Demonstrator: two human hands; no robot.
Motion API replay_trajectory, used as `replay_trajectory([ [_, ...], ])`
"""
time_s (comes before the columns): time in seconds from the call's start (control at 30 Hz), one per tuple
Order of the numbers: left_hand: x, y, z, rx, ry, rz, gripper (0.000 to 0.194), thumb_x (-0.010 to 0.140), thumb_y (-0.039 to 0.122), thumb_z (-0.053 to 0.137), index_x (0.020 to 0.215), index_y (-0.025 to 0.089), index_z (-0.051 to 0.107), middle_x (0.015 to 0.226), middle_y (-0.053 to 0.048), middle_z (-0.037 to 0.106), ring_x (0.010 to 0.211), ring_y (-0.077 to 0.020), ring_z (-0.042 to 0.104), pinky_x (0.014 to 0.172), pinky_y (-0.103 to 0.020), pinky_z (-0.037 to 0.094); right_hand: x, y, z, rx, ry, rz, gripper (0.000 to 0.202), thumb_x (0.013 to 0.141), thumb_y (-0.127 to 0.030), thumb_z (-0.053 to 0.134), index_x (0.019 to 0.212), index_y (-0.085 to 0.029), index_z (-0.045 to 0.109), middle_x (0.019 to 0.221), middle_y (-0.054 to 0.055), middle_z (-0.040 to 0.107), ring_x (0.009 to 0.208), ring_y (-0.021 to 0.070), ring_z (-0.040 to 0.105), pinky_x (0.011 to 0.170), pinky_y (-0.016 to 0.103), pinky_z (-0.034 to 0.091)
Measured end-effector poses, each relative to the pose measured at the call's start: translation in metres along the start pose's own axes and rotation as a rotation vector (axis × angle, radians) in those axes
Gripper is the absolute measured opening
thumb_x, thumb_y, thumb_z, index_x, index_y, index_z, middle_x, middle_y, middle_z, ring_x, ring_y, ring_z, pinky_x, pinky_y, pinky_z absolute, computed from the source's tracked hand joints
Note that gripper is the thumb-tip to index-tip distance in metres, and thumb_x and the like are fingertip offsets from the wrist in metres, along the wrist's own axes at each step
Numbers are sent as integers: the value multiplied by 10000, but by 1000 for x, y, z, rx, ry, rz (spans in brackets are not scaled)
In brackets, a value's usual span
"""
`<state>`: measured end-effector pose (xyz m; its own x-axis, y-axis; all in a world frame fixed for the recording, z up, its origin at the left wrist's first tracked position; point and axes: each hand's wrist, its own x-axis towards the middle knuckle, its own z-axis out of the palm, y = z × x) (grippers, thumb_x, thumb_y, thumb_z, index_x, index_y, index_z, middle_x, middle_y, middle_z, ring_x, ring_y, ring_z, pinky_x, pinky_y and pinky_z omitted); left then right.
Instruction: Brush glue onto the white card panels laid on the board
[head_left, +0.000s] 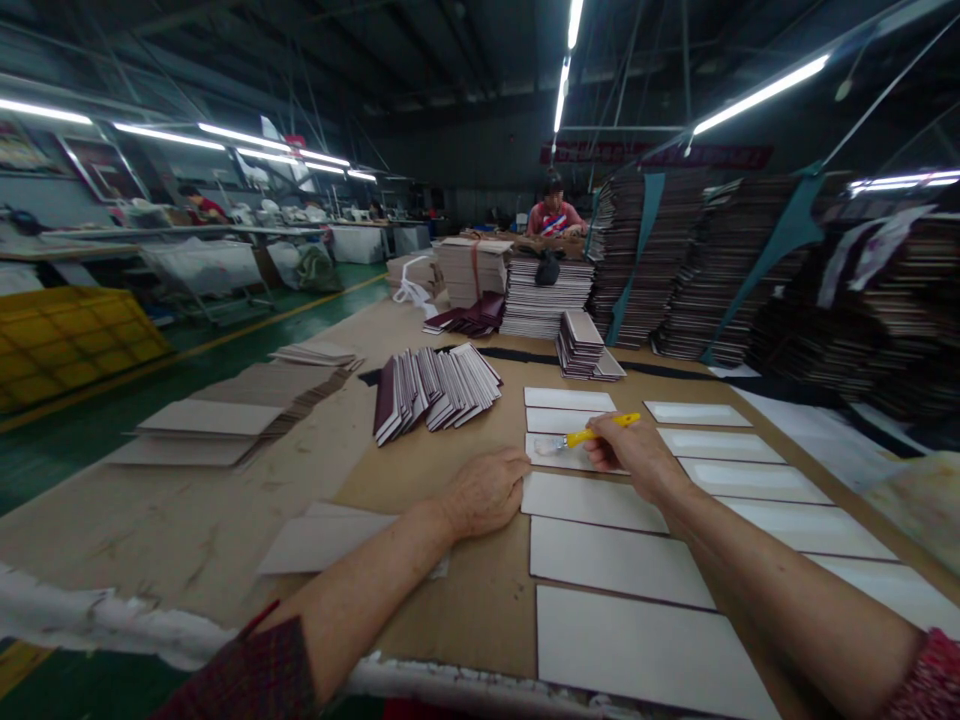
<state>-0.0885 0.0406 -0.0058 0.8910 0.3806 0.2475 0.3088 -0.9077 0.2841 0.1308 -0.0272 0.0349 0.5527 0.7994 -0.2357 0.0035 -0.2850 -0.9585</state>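
My right hand (pixel 626 450) grips the yellow handle of a paintbrush (pixel 596 432). The bristles, pale with a wet white coating, lie on a white-faced panel (pixel 540 458) with a dark edge. At that panel's left end rests my left hand (pixel 487 490), its fingers curled and pressed together; whether anything is under them is hidden. More white panels run in a column toward me, among them a wide blank panel (pixel 600 560). Right of my right forearm, a second column includes a panel with a glossy wet-looking face (pixel 735 475).
Fanned maroon-edged boards (pixel 439 390) lie beyond my left hand, and a spread of grey-beige sheets (pixel 217 415) is at left. A small panel stack (pixel 579 345) stands farther back. Tall strapped stacks (pixel 645 260) line the far right. Another person (pixel 553 215) sits behind the piles.
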Motion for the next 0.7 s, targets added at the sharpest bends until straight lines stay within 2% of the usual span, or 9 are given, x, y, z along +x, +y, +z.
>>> replay_trajectory([
  [0.2, 0, 2, -2, -10, 16, -3, 236, 905, 99, 464, 1026, 177, 652, 1042, -88, 686, 990, -230, 646, 933, -351, 519, 6, 0, -29, -72, 89, 12, 181, 992, -312, 631, 956, -134, 638, 720, -41, 622, 510, 77, 560, 495, 208, 506],
  [0.3, 0, 2, -3, -23, 25, 1, 227, 902, 94, 465, 995, 183, 651, 1022, -80, 682, 978, -228, 644, 915, -349, 521, 4, 1, -48, -93, 118, 18, 187, 994, -314, 627, 917, -145, 642, 710, -39, 632, 509, 77, 564, 497, 207, 505],
  [0.53, 1, 0, -1, -40, 43, 10, 221, 912, 94, 459, 973, 181, 653, 997, -77, 682, 957, -225, 646, 913, -354, 521, 4, 11, -92, -100, 182, -48, 79, 937, -188, 632, 877, -138, 646, 615, -14, 658, 462, 110, 595, 442, 205, 493],
  [0.7, 1, -1, -1, -30, 55, 16, 246, 915, 93, 454, 1012, 187, 659, 1020, -74, 690, 979, -222, 648, 928, -353, 518, 5, 15, -109, -103, 212, -69, 85, 953, -186, 619, 886, -140, 644, 621, -37, 641, 454, 95, 581, 444, 203, 504],
])
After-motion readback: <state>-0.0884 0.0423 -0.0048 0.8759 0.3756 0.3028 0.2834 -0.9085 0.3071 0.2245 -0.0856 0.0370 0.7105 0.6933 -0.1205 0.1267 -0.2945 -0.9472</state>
